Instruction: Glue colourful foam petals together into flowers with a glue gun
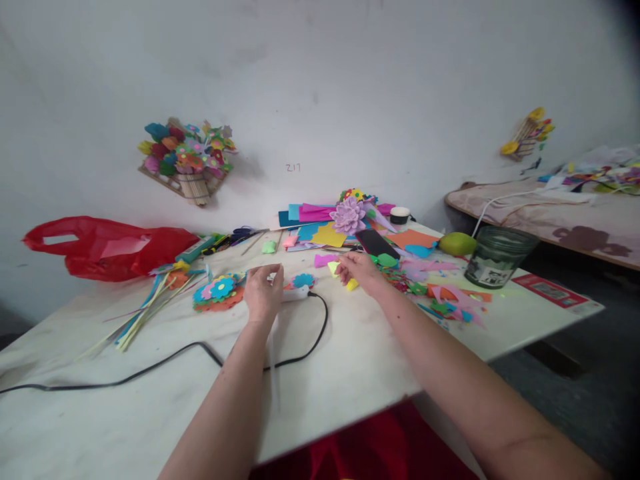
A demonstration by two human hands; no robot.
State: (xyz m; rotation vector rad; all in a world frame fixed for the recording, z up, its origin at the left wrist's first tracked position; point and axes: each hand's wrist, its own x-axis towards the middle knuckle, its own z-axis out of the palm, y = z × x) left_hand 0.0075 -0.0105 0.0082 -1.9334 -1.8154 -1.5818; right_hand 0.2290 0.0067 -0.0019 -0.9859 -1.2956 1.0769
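My left hand (pixel 264 291) is over the middle of the table, its fingers curled around something I cannot make out. Beside it lies a white tool (pixel 296 293) with a black cable, partly behind the fingers. To its left is a stack of blue and orange foam flowers (pixel 220 291); another blue flower (pixel 303 281) shows to its right. My right hand (pixel 357 270) has its fingertips pinched at a small pale yellow piece (pixel 333 269). Next to these fingertips lie a magenta piece (pixel 325 260) and a bright yellow piece (pixel 353 285).
A red plastic bag (pixel 115 250) and thin strips (pixel 145 310) lie left. The black cable (pixel 125 381) crosses the front left. Foam sheets (pixel 320 212) and a purple flower (pixel 349 215) are at the back. Right are scraps (pixel 453 300), a green fruit-like object (pixel 457 244) and a dark jar (pixel 500 257).
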